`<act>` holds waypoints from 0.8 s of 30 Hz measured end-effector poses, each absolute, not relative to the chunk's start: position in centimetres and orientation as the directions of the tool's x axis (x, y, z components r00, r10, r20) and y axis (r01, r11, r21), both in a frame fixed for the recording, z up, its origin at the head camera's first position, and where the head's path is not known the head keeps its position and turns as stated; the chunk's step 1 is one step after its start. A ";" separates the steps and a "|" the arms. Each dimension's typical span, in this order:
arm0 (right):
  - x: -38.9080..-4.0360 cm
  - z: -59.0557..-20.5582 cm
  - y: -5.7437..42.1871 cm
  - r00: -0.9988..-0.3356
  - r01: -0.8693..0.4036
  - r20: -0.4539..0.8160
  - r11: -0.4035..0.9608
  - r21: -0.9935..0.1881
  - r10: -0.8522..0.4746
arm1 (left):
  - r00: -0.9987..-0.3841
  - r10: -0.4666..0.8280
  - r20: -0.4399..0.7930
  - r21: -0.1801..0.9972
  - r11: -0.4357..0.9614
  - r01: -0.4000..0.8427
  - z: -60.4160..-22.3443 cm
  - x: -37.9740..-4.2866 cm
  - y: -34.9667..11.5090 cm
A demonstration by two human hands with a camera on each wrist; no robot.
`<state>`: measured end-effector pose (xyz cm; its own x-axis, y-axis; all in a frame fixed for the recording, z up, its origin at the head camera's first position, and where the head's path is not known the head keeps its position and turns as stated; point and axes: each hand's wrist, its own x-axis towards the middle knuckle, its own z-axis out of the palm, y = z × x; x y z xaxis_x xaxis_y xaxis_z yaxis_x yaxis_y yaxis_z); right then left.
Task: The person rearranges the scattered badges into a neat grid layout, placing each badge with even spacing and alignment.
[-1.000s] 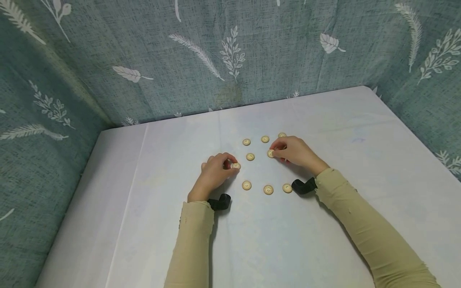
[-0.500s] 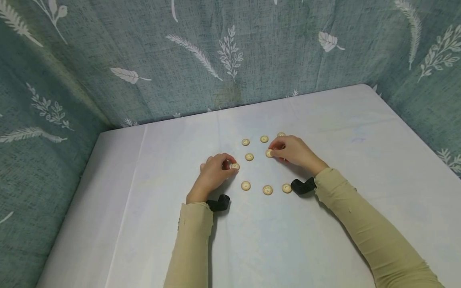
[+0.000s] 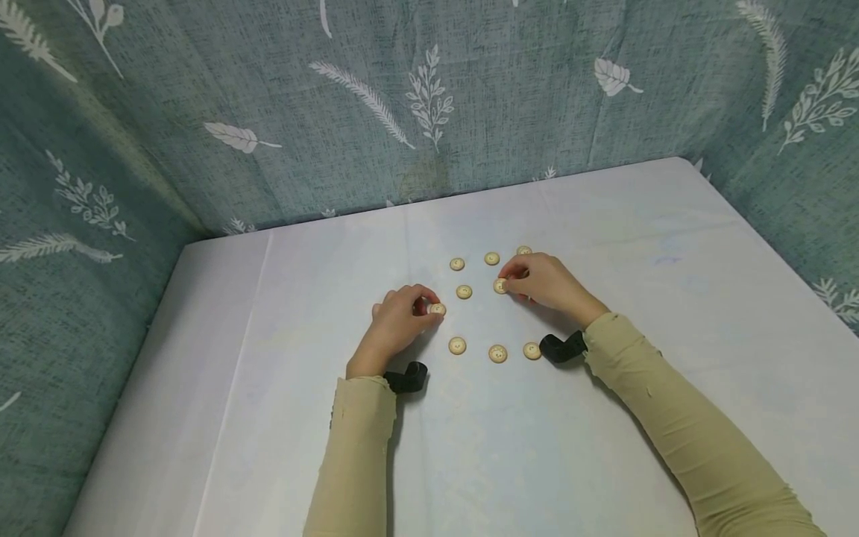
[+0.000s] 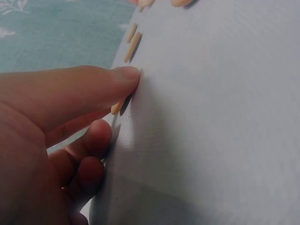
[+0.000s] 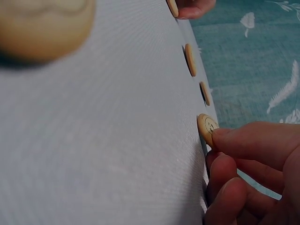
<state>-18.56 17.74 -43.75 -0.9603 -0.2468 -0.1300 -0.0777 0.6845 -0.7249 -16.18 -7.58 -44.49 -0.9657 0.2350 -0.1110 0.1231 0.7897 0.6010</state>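
Fingers of the left hand point(image 3: 400, 317) pinch one button point(image 3: 438, 309) just below the frame's centre; those of the right hand point(image 3: 546, 280) pinch another button point(image 3: 499, 286), farther right and slightly higher. Almost nothing has just changed, so the work seems nearly paused. Against a second ago, both grips remain and the other buttons point(image 3: 464, 291) keep their layout.

Ragged-edged tan sleeves point(image 3: 356, 455) and black wrist cameras point(image 3: 409, 377) are worn
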 end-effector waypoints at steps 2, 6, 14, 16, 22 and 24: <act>-18.6 -43.8 17.8 -0.960 -0.078 -0.130 0.688 -0.721 -0.246 | -0.965 0.237 -0.116 0.602 0.789 0.121 -44.5 -16.2 -7.6; -18.6 -43.7 17.8 -0.959 -0.079 -0.134 0.692 -0.717 -0.249 | -0.964 0.234 -0.123 0.602 0.790 0.115 -44.5 -16.2 -7.6; -18.8 -43.6 17.8 -0.957 -0.089 -0.136 0.706 -0.703 -0.256 | -0.964 0.237 -0.118 0.598 0.792 0.121 -44.3 -16.2 -7.5; -18.8 -43.7 17.8 -0.957 -0.090 -0.136 0.706 -0.702 -0.257 | -0.964 0.236 -0.119 0.598 0.792 0.120 -44.3 -16.2 -7.5; -18.8 -43.8 17.8 -0.957 -0.086 -0.138 0.707 -0.701 -0.254 | -0.964 0.239 -0.120 0.596 0.793 0.123 -44.3 -16.2 -7.6; -18.8 -43.9 17.8 -0.957 -0.085 -0.139 0.707 -0.702 -0.254 | -0.964 0.238 -0.121 0.596 0.794 0.122 -44.3 -16.2 -7.6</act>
<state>-18.78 17.78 -43.91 -0.9572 -0.2537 -0.1391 -0.0854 0.7072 -0.7018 -16.16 -7.64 -44.32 -0.9637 0.2383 -0.1207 0.1215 0.7936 0.5961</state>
